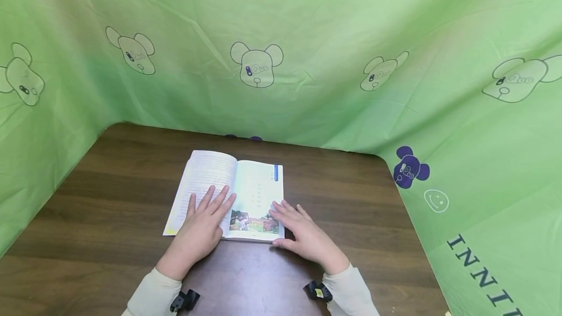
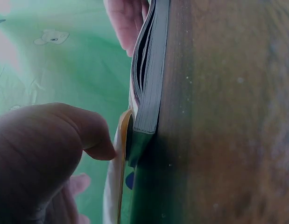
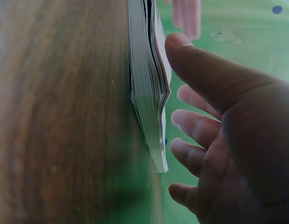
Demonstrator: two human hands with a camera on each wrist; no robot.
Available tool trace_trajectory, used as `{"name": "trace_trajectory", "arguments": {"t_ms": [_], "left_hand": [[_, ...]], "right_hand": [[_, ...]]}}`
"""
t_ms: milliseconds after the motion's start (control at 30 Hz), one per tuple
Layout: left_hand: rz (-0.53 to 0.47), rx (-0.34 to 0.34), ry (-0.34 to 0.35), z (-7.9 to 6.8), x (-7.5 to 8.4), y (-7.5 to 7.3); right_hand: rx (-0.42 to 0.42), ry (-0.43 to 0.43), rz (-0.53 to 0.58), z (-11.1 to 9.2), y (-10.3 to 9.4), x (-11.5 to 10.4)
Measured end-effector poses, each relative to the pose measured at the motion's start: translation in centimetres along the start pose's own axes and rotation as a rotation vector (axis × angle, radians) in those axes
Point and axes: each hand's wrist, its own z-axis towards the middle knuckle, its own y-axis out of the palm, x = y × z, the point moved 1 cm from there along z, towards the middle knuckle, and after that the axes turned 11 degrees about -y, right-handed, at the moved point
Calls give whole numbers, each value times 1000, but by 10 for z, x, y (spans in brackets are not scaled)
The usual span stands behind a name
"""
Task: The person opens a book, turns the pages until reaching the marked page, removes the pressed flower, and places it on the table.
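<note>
An open book [image 1: 259, 194] lies on the wooden table, with lines of print on its left page and a coloured picture low on its right page. My left hand [image 1: 204, 228] rests on the left page, fingers spread and pointing away from me. At the right page's outer edge is my right hand [image 1: 309, 238], its fingers extended over the picture's side and its thumb near the lower corner. In the right wrist view the thumb and fingers of the right hand [image 3: 219, 116] stand beside the page block [image 3: 146, 60]. The left wrist view shows the left thumb [image 2: 95, 135] at the cover's edge.
The brown table [image 1: 351, 194] surrounds the book. Green cloth [image 1: 307, 23] printed with bear heads hangs behind and along both sides of the table. Each sleeve has a black wrist device, one on the left [image 1: 184, 300] and one on the right [image 1: 318, 291].
</note>
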Motion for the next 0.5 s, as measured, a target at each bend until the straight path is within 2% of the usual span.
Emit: {"name": "trace_trajectory", "arguments": {"t_ms": [333,500], "left_hand": [[-26,-128,-84,-2,1,2],[-63,-134,-85,-3,0,2]], "right_hand": [[-48,11,-31,-1,2,0],[-50,9,-51,0,2,-1]]}}
